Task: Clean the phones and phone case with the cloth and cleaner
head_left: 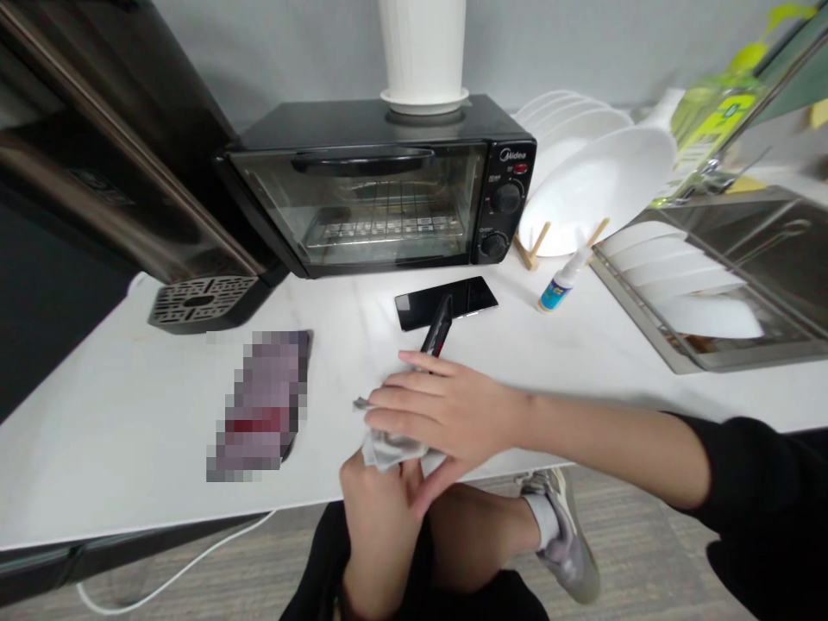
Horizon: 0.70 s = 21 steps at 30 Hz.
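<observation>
My right hand [446, 414] lies over a crumpled light grey cloth [388, 453], its fingers closed over it. Below it, at the counter's front edge, my left hand [381, 500] is closed, with most fingers hidden by the cloth and my right hand. A slim black arm with a red mark, apparently from a pair of glasses [438, 329], juts out beyond my right fingers; the rest is covered. Behind it a black phone [475, 296] lies flat on the white counter [349, 345]. Left of my hands lies another phone [265, 397], its screen pixelated.
A black toaster oven [388, 207] stands at the back with a white pot [423, 52] on top. At right are a small spray bottle [564, 285], racked white plates [595, 190] and a sink [679, 366] holding dishes. A dark dispenser [129, 155] stands left.
</observation>
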Motion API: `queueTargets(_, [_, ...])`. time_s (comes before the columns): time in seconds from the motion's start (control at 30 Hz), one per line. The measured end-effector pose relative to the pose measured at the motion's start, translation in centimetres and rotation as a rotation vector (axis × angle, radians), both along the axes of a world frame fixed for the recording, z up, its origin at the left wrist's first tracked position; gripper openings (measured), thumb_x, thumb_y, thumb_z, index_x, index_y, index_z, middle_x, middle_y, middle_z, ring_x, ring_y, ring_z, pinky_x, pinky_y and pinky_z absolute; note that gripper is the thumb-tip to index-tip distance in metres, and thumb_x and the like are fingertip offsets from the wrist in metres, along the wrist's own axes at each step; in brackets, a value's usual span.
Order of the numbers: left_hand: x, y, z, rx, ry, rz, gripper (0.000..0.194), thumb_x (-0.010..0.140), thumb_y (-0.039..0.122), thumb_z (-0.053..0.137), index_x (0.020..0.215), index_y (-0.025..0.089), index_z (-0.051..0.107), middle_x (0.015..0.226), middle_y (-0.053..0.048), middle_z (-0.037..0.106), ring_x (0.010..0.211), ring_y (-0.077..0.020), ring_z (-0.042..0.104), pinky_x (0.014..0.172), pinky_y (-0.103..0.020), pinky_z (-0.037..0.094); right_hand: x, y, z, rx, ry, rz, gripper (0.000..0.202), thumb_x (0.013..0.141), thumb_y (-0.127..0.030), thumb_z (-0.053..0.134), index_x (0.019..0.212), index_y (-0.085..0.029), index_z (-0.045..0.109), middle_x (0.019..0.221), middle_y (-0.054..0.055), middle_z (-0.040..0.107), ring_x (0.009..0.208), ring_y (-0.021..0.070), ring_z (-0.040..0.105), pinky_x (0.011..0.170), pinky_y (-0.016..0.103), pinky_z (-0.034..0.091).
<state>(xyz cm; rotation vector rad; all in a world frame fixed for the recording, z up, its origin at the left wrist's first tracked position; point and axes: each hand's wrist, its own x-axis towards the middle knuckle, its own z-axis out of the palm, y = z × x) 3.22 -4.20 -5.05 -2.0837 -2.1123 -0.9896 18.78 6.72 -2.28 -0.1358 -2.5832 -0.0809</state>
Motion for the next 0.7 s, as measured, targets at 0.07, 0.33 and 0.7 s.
queueTargets(0.07, [0.4,0.1,0.4,0.018,-0.014,0.013,0.025,0.100,0.028,0.051,0.095,0.018,0.073,0.058,-0.003,0.067,0.051,-0.0194,0.065,0.052,-0.026,0.042,0.9,2.4,-0.1,-0.034,0.050,-0.134,0.085,0.094,-0.082,0.037,0.139,-0.011,0.052,0.138,0.018,0.064,0.134,0.0287,0.056,0.131,0.053,0.017])
queueTargets(0.33, [1.2,0.2,1.2,0.093,-0.057,-0.024,0.029,0.103,0.022,0.052,0.126,0.015,0.068,0.074,-0.003,0.076,0.061,-0.0183,0.073,0.058,-0.024,0.047,1.9,3.8,0.4,-0.189,0.186,-0.407,0.084,0.091,-0.086,0.031,0.122,-0.013,0.058,0.127,0.018,0.068,0.133,0.0342,0.055,0.131,0.063,0.008])
queueTargets(0.7, [1.0,0.1,1.1,0.079,-0.047,-0.018,0.026,0.103,0.023,0.050,0.115,0.013,0.072,0.063,-0.003,0.071,0.053,-0.0190,0.068,0.054,-0.026,0.044,1.9,4.4,0.0,-0.148,0.118,-0.287,0.077,0.097,-0.079,0.031,0.131,-0.014,0.055,0.124,0.016,0.069,0.120,0.0314,0.061,0.129,0.063,0.013])
